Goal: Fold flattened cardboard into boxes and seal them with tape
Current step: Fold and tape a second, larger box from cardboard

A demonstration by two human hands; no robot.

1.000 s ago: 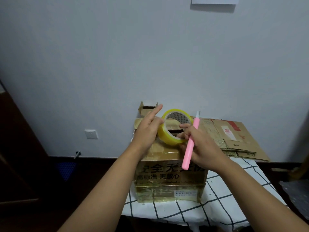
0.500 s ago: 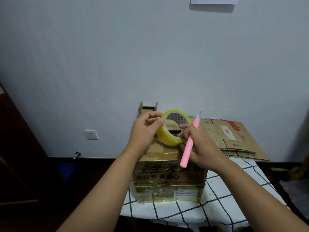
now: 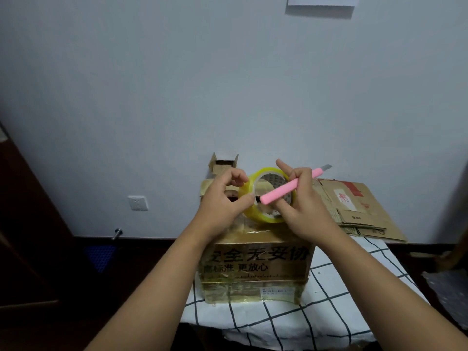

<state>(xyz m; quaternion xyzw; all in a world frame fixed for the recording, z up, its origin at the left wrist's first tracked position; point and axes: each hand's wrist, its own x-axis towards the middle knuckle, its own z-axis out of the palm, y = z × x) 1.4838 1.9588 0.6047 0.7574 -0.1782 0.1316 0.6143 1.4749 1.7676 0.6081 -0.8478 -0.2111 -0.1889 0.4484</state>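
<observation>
Evidently the step in hand was freeing the tape's end before sealing the box. The left hand [image 3: 222,202] had its fingers curled, thumb and fingertips pinching at the near rim of the tape roll [image 3: 266,196], probably on the loose end, though the clear film was too faint to make out. The right hand [image 3: 301,201] held the roll from the other side, one finger hooked through the core, and also clamped the pink utility knife [image 3: 288,190] across the roll's face, its blade tip pointing away to the right.

The roll stood on edge, tilted, between the two hands and just above the top of the cardboard box [image 3: 255,262], which sat upright on the checked tablecloth [image 3: 291,320]. The box's lower front seam already carried tape; its top seemed to be the part awaiting a strip.

The next move would likely call for the left hand to draw the end outward while the right kept the roll steady, then lay the strip along the top seam and cut it with the knife. The blade lay near the fingers, a hazard during the pull.

Flattened cardboard [image 3: 354,211] lay stacked to the right, well apart from the grip.
</observation>
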